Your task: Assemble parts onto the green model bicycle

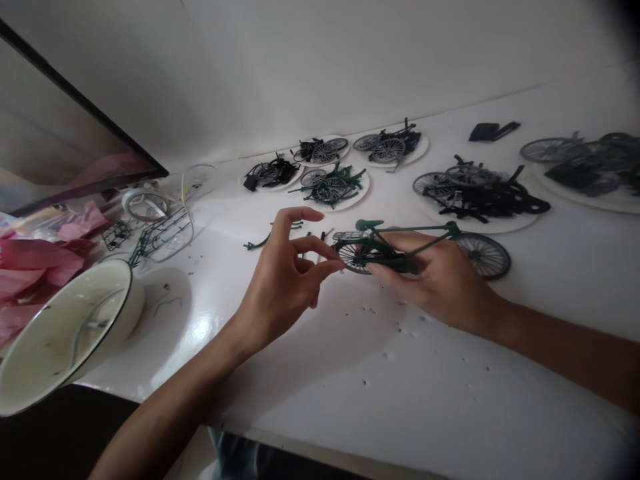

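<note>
A small green model bicycle (425,239) with a grey rear rack and dark spoked wheels is held in my right hand (443,283), thumb in front and fingers behind the frame. Its front wheel (484,256) points to the right. My left hand (285,277) is at the left end, at the edge of the rear wheel (353,257). There its thumb and a finger close in a pinch, while the index finger arches above. Whatever lies between those fingertips is too small to make out. Behind my left hand, a curved green part (257,245) rests on the white table (320,387).
Several plates carry model bicycle parts: green ones (335,187) in the middle, black ones (480,193) at right. An enamel basin (127,293) stands at left beside pink wrapping (40,260), a tape roll (145,203) and green sprues (160,233). Tiny bits dot the tabletop.
</note>
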`<state>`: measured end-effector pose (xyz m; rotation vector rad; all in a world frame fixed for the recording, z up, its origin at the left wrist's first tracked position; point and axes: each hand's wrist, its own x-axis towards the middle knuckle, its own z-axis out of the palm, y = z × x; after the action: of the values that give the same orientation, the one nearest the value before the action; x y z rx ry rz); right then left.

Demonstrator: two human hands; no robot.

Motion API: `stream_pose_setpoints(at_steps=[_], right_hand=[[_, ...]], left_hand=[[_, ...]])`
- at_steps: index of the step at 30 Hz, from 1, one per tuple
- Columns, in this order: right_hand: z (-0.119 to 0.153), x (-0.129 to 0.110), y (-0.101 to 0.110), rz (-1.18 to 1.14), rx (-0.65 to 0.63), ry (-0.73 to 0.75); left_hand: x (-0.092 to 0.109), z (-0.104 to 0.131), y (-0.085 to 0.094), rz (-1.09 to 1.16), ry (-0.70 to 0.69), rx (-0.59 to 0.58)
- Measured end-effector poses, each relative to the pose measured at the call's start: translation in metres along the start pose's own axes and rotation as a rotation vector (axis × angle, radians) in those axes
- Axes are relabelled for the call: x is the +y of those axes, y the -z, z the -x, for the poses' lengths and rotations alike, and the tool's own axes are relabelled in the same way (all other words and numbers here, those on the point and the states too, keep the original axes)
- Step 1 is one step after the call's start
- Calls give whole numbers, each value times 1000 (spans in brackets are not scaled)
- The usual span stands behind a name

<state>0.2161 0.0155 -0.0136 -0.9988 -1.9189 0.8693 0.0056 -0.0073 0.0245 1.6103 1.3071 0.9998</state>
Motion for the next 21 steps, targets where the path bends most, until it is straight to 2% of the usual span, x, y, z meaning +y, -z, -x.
stream_pose_setpoints(at_steps=[21], right_hand=[[1,0,-1,-83,-81,0]], left_hand=[[-1,-1,1,-19,17,-36]])
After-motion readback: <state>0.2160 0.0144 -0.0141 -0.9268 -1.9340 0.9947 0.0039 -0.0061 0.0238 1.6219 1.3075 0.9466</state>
